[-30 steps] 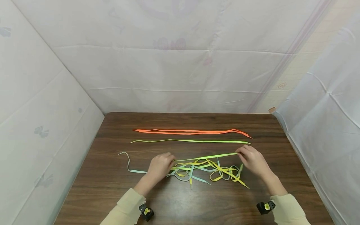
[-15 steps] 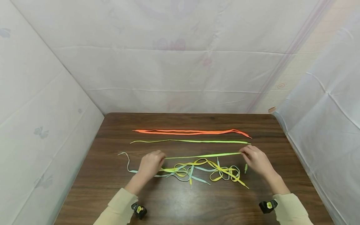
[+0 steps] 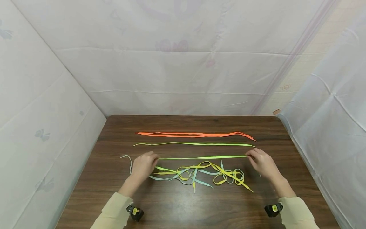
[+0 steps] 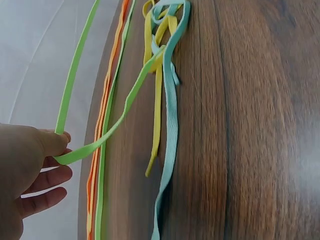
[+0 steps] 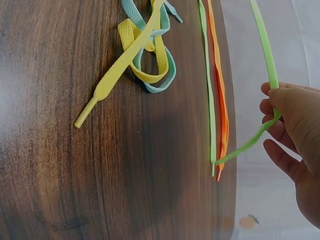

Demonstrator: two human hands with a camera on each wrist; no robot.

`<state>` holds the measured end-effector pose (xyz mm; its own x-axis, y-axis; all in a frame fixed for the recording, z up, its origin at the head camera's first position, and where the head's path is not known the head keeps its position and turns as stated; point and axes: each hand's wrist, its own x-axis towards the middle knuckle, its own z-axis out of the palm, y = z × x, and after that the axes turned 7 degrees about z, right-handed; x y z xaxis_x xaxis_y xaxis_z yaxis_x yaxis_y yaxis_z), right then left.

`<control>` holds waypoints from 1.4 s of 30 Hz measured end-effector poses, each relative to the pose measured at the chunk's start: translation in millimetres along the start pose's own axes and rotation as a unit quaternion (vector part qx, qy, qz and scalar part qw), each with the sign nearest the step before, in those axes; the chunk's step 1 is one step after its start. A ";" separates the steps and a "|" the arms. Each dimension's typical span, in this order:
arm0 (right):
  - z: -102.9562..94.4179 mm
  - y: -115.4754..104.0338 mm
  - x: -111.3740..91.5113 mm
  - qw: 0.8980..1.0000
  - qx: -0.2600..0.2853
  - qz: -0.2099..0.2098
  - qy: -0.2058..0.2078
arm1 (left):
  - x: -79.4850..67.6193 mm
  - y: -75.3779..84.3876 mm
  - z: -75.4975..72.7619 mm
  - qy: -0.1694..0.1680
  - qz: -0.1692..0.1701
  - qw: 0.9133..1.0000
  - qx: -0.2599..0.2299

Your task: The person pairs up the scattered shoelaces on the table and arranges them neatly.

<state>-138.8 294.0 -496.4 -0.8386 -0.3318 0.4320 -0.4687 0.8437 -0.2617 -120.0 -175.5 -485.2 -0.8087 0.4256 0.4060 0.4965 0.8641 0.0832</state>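
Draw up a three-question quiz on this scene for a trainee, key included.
1. What colour is the held lace stretched between the left hand and the right hand?
2. True or false: the orange strands lie farther from the hands than the loose green lace.
3. In the left wrist view, the held lace's lower stretch runs from the fingers to:
A) the orange strands' tips
B) the yellow and pale blue tangle
C) the sleeve

Key: 1. Bright green; 2. True; 3. B

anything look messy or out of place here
Yes: the yellow laces and pale blue laces lie looped and tangled low in the head view, unlike the orange laces and flat green lace, which look nearly straight.
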 end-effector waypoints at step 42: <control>3.7 33.4 -7.9 0.998 -0.017 0.062 -0.020 | -24.6 -77.3 -9.3 -0.026 -0.099 0.995 -0.001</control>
<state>-148.9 323.2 -511.8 -0.9002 -0.2407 0.3631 -0.3522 0.8926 -0.2816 -135.6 -255.2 -493.2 -0.9056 0.2608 0.3345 0.3269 0.9316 0.1589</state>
